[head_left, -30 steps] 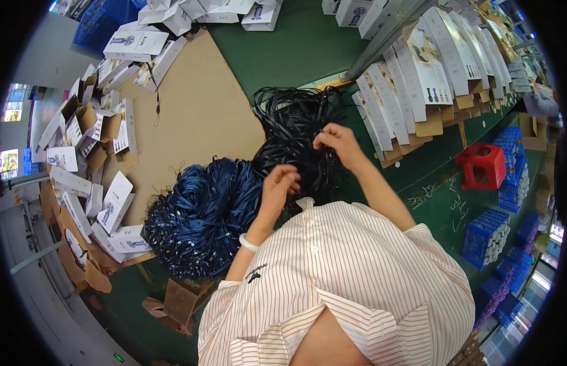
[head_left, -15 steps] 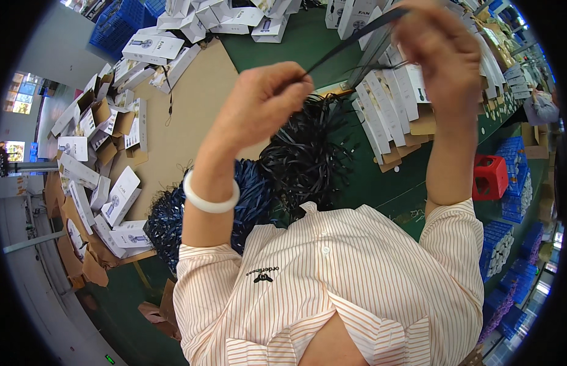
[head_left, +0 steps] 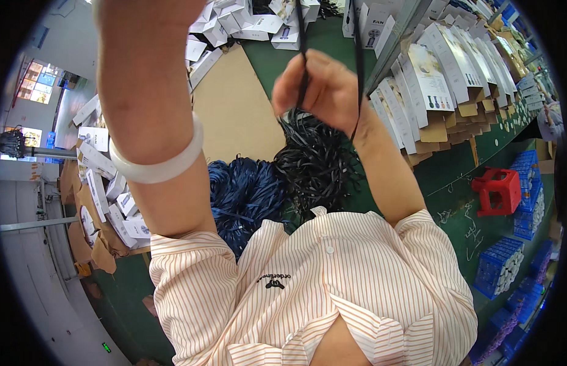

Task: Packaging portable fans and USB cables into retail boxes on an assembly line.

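Observation:
My left forearm, with a white bangle [head_left: 158, 161] on it, rises along the upper left, and its hand lies beyond the top edge. My right hand [head_left: 323, 88] is raised in front of me, fingers curled around a long black strap [head_left: 303, 46] that hangs from the top edge. Another dark length of strap [head_left: 359, 55] drops past the right wrist. Below the hand lies a tangled heap of black straps [head_left: 314, 165]. Against its left side rests a bundle of dark blue straps [head_left: 244, 189].
White printed boxes [head_left: 256, 27] are piled at the far side. More boxes [head_left: 436, 76] stand in rows at the right, beside a metal post [head_left: 399, 39]. A brown board [head_left: 231, 100] covers part of the green table. A red stool [head_left: 497, 192] and blue crates [head_left: 500, 265] are on the right.
My left hand has gone up out of view. My right hand has moved left and lower. The strap, stretched slantwise between both hands before, now hangs nearly upright.

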The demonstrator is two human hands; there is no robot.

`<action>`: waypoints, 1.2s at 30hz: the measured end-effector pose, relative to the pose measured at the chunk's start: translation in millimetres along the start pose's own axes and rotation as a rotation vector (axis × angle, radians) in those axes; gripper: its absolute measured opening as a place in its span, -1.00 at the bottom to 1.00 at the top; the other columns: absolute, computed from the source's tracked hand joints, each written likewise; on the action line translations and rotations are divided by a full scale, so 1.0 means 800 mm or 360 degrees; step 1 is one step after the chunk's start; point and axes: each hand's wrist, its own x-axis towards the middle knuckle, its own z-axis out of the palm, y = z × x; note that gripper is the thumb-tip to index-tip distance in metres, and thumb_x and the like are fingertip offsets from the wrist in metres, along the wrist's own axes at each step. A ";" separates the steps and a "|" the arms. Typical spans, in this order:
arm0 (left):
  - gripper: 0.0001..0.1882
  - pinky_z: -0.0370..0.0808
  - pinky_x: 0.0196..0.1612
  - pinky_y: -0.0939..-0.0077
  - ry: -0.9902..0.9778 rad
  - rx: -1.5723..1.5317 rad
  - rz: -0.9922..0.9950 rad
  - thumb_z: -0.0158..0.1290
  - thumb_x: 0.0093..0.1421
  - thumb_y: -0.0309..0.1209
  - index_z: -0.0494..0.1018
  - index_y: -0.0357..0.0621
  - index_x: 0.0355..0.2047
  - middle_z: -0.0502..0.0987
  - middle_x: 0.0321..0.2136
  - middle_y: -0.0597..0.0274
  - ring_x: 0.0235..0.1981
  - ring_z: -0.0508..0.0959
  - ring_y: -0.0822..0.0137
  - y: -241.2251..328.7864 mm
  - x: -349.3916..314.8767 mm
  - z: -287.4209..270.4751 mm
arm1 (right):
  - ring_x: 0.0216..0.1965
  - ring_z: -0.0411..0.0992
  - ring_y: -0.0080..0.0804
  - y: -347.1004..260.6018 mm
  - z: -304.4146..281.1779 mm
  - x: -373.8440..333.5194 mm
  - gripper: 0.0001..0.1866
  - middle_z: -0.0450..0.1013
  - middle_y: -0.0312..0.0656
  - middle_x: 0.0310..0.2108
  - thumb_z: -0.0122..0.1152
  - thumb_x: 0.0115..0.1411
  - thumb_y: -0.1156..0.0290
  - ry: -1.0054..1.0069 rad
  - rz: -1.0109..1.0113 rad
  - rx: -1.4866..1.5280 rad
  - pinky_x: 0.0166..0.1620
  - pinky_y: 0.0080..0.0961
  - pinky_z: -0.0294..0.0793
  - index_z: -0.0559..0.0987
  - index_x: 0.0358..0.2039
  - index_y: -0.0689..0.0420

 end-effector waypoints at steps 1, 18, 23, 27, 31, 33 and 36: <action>-0.72 0.36 -0.51 0.61 0.0045 -0.0117 -0.0184 -0.13 0.14 -0.46 0.36 -0.37 -0.17 0.41 -0.59 0.26 -0.61 0.40 0.39 -0.005 -0.002 -0.036 | -0.58 0.41 -0.34 0.003 0.004 -0.007 -0.57 0.46 0.05 -0.45 -0.09 0.17 0.15 -0.0295 0.0196 0.0140 -0.43 -0.50 0.40 0.41 -0.24 0.34; -0.56 0.36 -0.09 0.32 0.0825 -0.1704 -0.1846 -0.02 0.07 -0.30 0.29 -0.18 -0.03 0.39 -0.11 0.10 -0.09 0.40 0.18 -0.121 -0.401 -0.018 | -0.72 0.28 -0.36 0.011 -0.104 -0.033 -0.78 0.39 -0.05 -0.65 -0.01 0.03 0.33 0.1297 -0.0335 0.0400 -0.64 -0.46 0.24 0.31 -0.69 0.09; -0.23 0.16 0.07 0.31 0.0095 0.0843 -0.1269 0.14 -0.03 -0.26 0.05 -0.18 0.15 0.14 0.10 0.08 0.09 0.20 0.16 -0.098 -0.377 0.044 | -0.77 0.11 -0.54 0.070 -0.087 -0.051 -0.80 0.19 -0.27 -0.75 -0.03 0.13 0.29 0.0951 -0.0116 0.0042 -0.71 -0.61 0.08 0.31 -0.57 0.06; -0.49 0.31 -0.05 0.48 0.0355 0.0008 -0.1378 -0.01 0.08 -0.54 0.15 -0.29 0.05 0.32 -0.06 0.06 -0.11 0.39 0.19 -0.146 -0.415 0.060 | -0.77 0.07 -0.60 0.074 -0.026 -0.058 -0.84 0.22 -0.30 -0.71 -0.02 0.15 0.32 0.0776 0.0213 0.0177 -0.72 -0.64 0.04 0.30 -0.50 0.09; -0.66 0.48 -0.23 0.40 0.0493 -0.0806 -0.1758 -0.10 0.10 -0.54 0.32 -0.23 -0.07 0.46 -0.28 0.12 -0.26 0.50 0.23 -0.109 -0.380 0.073 | -0.77 0.02 -0.65 0.061 -0.042 -0.082 -0.84 0.25 -0.28 -0.70 -0.02 0.16 0.33 0.0857 0.0155 0.0319 -0.73 -0.68 0.00 0.28 -0.44 0.11; -0.66 0.50 -0.24 0.36 0.0740 -0.1207 -0.1929 -0.11 0.10 -0.50 0.32 -0.22 -0.07 0.47 -0.28 0.13 -0.25 0.50 0.24 -0.116 -0.398 0.062 | -0.78 0.01 -0.67 0.059 -0.045 -0.092 -0.82 0.28 -0.26 -0.69 0.01 0.15 0.31 0.0979 0.0176 0.0258 -0.73 -0.71 -0.02 0.28 -0.46 0.11; -0.67 0.44 -0.12 0.31 0.1138 -0.1475 -0.2019 -0.11 0.11 -0.41 0.33 -0.19 -0.08 0.45 -0.18 0.16 -0.16 0.47 0.23 -0.139 -0.422 0.062 | -0.66 0.29 -0.44 0.113 -0.058 -0.098 -0.77 0.31 -0.20 -0.66 0.05 0.10 0.28 0.1113 -0.0072 -0.1063 -0.57 -0.53 0.30 0.33 -0.43 0.19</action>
